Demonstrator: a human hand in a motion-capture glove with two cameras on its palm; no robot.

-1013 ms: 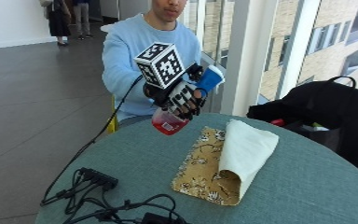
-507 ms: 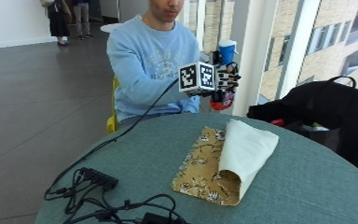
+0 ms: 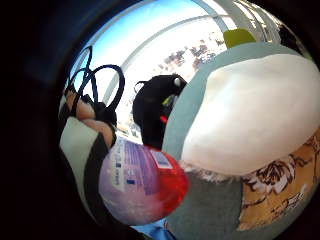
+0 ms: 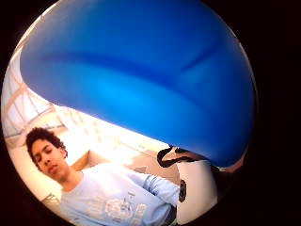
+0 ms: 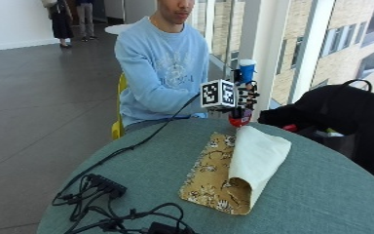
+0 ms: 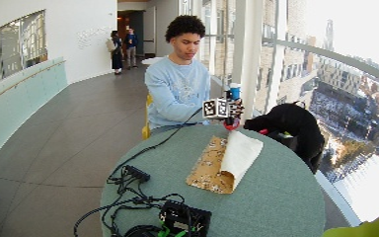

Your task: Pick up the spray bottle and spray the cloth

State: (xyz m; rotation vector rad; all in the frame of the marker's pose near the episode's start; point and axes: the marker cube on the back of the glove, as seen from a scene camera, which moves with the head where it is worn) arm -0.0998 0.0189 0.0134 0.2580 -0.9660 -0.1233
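Red-filled spray bottle [image 5: 241,116] with blue top, upright in gloved hand [image 5: 247,95].

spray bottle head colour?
Blue; the spray bottle has a blue head over a red body, clearest in the outside view.

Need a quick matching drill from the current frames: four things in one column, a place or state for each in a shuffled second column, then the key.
Things:
1. spray bottle
2. cloth
3. black bag
4. cables

Places or states:
A. lies on the table, folded over a patterned mat
B. tangled at the table's near edge
C. held upright in the gloved right hand, above the table's far edge
D. sits beside the table on the window side

Pairs: 1-C, 2-A, 3-D, 4-B
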